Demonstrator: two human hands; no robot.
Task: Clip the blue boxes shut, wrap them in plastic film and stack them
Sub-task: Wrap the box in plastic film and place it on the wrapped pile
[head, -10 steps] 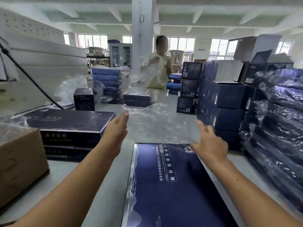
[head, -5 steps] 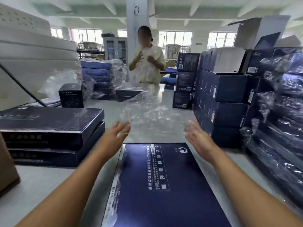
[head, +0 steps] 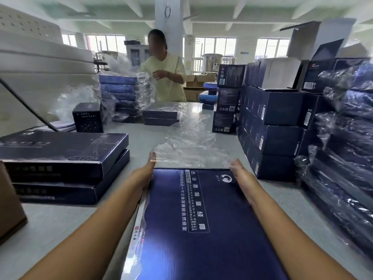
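Observation:
A large flat blue box (head: 197,223) with white lettering lies on the grey table straight in front of me. A clear plastic film bag (head: 189,146) spreads out from the box's far edge. My left hand (head: 146,171) lies along the box's far left corner with straight fingers inside the film's mouth. My right hand (head: 240,174) lies along the far right corner, fingers straight and touching the film's edge. Neither hand grips the box.
Two flat blue boxes (head: 60,156) are stacked at my left, beside a brown carton (head: 10,201). Stacks of dark blue cartons (head: 270,126) and film-wrapped boxes (head: 343,158) line the right. A person (head: 163,75) handles film by wrapped stacks (head: 119,96) across the table (head: 60,229).
Both hands dropped from mid-air to the far corners of the box, drawing the film's open mouth down toward its far edge. The person opposite turned toward the wrapped stack.

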